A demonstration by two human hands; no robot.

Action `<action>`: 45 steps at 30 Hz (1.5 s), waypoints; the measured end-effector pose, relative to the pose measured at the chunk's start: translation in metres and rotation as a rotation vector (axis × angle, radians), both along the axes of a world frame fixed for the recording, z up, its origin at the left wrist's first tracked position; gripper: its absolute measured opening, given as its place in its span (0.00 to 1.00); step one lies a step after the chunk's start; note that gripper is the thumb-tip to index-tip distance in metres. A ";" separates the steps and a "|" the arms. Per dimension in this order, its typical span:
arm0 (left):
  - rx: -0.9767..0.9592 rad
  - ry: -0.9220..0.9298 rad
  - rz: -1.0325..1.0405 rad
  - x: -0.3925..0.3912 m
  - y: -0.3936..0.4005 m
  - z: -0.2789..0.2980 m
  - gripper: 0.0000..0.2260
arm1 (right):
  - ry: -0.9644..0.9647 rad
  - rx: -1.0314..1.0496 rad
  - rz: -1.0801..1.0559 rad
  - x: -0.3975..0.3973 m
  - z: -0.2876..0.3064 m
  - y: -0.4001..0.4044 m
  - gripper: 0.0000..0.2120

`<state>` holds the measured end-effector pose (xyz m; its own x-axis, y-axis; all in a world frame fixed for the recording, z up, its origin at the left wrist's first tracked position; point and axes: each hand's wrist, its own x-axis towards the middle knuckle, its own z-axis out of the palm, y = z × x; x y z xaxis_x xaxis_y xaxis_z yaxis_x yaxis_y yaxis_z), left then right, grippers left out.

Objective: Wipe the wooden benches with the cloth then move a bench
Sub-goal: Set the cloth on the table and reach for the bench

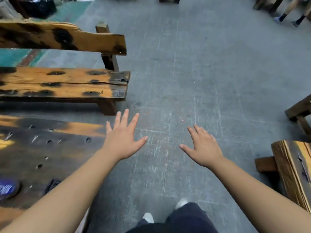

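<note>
Both hands, left hand [123,140] and right hand [203,148], hover over the floor [202,73] with fingers spread, holding nothing; no cloth is visible, so finding it probably comes first. The bench [64,84] stands far left, a dark worktop [50,148] nearer, a stool [292,167] at right narrowing the aisle.

1 head view looks forward and down, near the floor [185,73], edges seemingly warped.

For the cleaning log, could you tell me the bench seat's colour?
Orange wood with black scorch patches on the bench seat, head view.
</note>
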<state>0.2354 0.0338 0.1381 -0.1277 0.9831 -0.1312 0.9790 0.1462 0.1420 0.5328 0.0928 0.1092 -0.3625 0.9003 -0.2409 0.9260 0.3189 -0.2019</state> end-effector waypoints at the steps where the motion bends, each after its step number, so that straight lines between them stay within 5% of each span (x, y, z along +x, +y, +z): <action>1: 0.003 0.003 0.003 0.004 0.030 0.000 0.43 | -0.001 0.014 0.009 0.003 -0.001 0.031 0.41; 8: -0.059 -0.013 0.151 0.015 0.235 -0.013 0.42 | 0.008 0.016 0.054 0.012 -0.020 0.282 0.42; 15: -0.019 -0.075 0.321 -0.011 0.397 0.019 0.41 | -0.001 0.019 0.202 -0.043 0.025 0.498 0.41; 36: -0.102 -0.234 0.808 -0.334 0.832 -0.006 0.39 | -0.009 -0.002 0.560 -0.398 0.039 1.014 0.40; 45: -0.191 -0.430 1.358 -0.412 0.920 -0.050 0.41 | -0.014 -0.034 1.087 -0.638 0.012 1.172 0.40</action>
